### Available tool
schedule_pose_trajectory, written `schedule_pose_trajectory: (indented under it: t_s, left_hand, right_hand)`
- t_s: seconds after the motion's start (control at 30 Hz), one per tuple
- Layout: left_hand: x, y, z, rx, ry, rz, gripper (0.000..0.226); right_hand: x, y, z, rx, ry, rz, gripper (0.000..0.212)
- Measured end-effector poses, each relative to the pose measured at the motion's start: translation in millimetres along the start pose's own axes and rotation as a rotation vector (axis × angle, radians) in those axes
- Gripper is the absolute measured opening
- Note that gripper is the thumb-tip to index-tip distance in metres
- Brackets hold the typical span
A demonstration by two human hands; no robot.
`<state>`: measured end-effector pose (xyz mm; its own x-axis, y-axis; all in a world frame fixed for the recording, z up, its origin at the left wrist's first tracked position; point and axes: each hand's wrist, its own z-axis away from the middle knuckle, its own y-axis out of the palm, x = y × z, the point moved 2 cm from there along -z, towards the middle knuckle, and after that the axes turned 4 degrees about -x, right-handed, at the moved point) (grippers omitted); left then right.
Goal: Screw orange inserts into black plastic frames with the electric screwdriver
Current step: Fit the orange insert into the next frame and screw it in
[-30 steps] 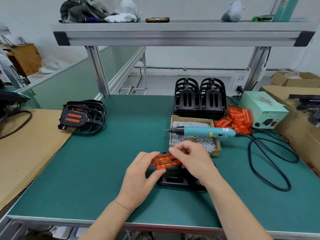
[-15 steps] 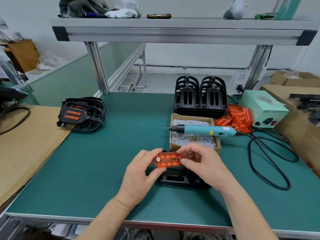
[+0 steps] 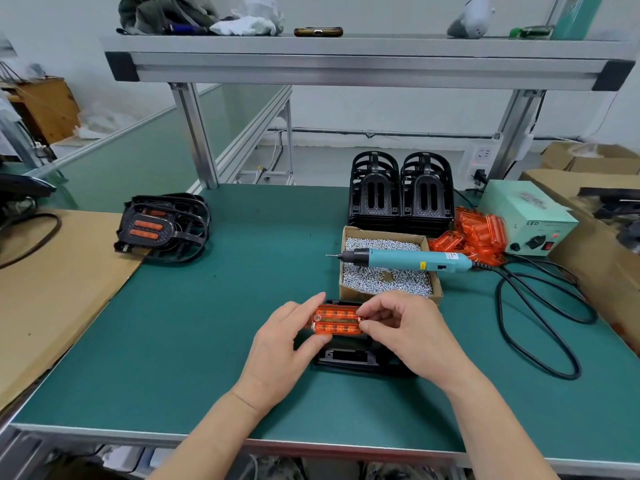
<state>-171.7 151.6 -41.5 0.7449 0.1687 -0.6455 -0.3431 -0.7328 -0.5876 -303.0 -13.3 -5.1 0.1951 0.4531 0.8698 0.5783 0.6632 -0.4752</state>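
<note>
An orange insert (image 3: 336, 322) lies flat on a black plastic frame (image 3: 348, 358) at the table's middle front. My left hand (image 3: 284, 351) holds the insert's left end between thumb and fingers. My right hand (image 3: 407, 336) pinches its right end, beside a small screw hole. The teal electric screwdriver (image 3: 408, 259) rests untouched across a cardboard box of small silver screws (image 3: 384, 271), its bit pointing left.
Two stacks of black frames (image 3: 401, 192) stand behind the box, with a pile of orange inserts (image 3: 474, 237) and a pale green power supply (image 3: 526, 216) to the right. Finished frames (image 3: 162, 226) lie at left. The black cable (image 3: 540, 317) loops at right.
The insert has been turned from tilted to flat and lowered onto the black frame. Both hands stayed on its ends. The screwdriver has not moved.
</note>
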Motion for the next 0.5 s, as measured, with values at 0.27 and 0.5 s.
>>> schedule_pose_trajectory:
  t_s: [0.27, 0.5]
  left_hand:
    - [3.0, 2.3, -1.1, 0.06, -0.016, -0.039, 0.057]
    - [0.0, -0.5, -0.5, 0.056, -0.009, -0.024, 0.052]
  right_hand:
    - [2.6, -0.3, 1.6, -0.022, -0.01, 0.018, 0.018]
    - [-4.5, -0.8, -0.7, -0.009, 0.031, 0.041, 0.016]
